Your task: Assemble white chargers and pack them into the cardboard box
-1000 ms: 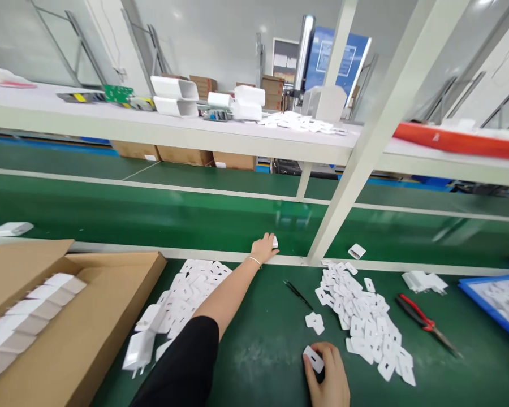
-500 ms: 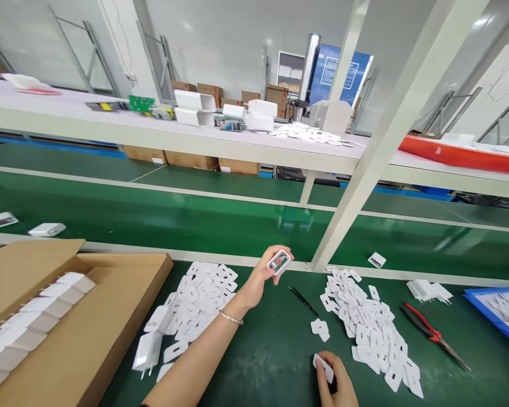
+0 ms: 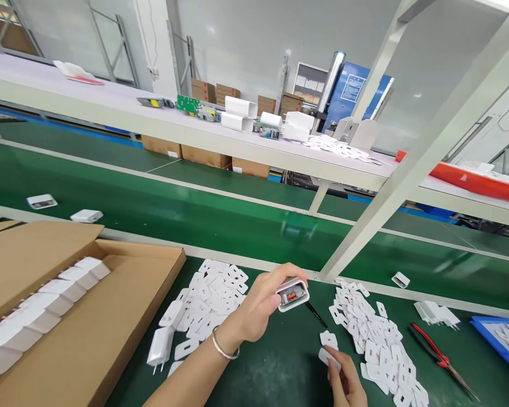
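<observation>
My left hand (image 3: 261, 302) grips a white charger housing (image 3: 293, 294), its open end turned toward me so the circuit parts inside show. Lower on the green table, my right hand (image 3: 345, 376) pinches a small white cover plate (image 3: 327, 357) between thumb and fingers. Just beyond it lies another loose plate (image 3: 328, 339). Partly hidden behind the housing is a pair of black tweezers (image 3: 316, 315). Piles of white cover plates spread on both sides, one left pile (image 3: 214, 294) and one right pile (image 3: 377, 339).
At the left, a cardboard box (image 3: 142, 305) holds a row of white chargers (image 3: 46, 305). Two chargers (image 3: 161, 345) stand beside it. Red-handled pliers (image 3: 443, 359) and a blue tray (image 3: 500, 339) lie right. A slanted white post (image 3: 365, 226) rises beyond my hands, below a shelf (image 3: 237, 144).
The left hand has brought the housing nearer and turned its open end more toward me. My right hand has lifted its cover plate slightly toward the loose one. The camera view has shifted.
</observation>
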Demonstrator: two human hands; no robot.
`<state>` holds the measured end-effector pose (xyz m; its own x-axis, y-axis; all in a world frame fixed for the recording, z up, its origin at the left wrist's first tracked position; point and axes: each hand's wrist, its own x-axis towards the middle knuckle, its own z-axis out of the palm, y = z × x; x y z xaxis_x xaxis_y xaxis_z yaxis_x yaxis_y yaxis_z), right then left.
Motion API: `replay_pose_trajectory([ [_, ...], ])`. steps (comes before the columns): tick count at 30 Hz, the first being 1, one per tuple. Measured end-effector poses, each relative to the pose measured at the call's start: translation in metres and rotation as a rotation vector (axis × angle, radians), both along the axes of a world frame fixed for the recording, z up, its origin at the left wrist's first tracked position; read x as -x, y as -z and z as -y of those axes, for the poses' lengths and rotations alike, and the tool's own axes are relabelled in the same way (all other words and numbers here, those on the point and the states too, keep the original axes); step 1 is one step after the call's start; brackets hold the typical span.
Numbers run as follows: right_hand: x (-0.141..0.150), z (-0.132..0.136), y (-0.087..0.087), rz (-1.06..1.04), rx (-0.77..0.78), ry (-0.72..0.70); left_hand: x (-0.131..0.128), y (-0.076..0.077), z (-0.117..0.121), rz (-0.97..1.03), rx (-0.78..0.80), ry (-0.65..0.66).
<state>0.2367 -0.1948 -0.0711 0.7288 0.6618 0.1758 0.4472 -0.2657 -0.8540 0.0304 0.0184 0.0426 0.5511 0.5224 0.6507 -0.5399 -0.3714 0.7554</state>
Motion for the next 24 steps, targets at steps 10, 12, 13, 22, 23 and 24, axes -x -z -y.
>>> replay_pose_trajectory([
  [10, 0.080, -0.098, -0.153, -0.119, -0.394, -0.291, 0.020, 0.000, -0.015, -0.115, 0.032, -0.094],
  [12, 0.097, -0.113, -0.162, -0.110, -0.400, -0.350, 0.023, 0.000, -0.019, -0.144, 0.008, -0.132],
  [13, 0.103, -0.118, -0.164, -0.101, -0.387, -0.370, 0.024, -0.001, -0.020, -0.152, 0.001, -0.147],
  [22, 0.113, -0.152, -0.153, -0.020, -0.365, -0.414, 0.026, 0.001, -0.032, -0.219, -0.084, -0.252],
  [23, 0.112, -0.154, -0.151, -0.032, -0.367, -0.419, 0.025, 0.002, -0.033, -0.231, -0.087, -0.250],
  [24, 0.112, -0.157, -0.149, -0.043, -0.368, -0.424, 0.024, 0.004, -0.034, -0.237, -0.085, -0.245],
])
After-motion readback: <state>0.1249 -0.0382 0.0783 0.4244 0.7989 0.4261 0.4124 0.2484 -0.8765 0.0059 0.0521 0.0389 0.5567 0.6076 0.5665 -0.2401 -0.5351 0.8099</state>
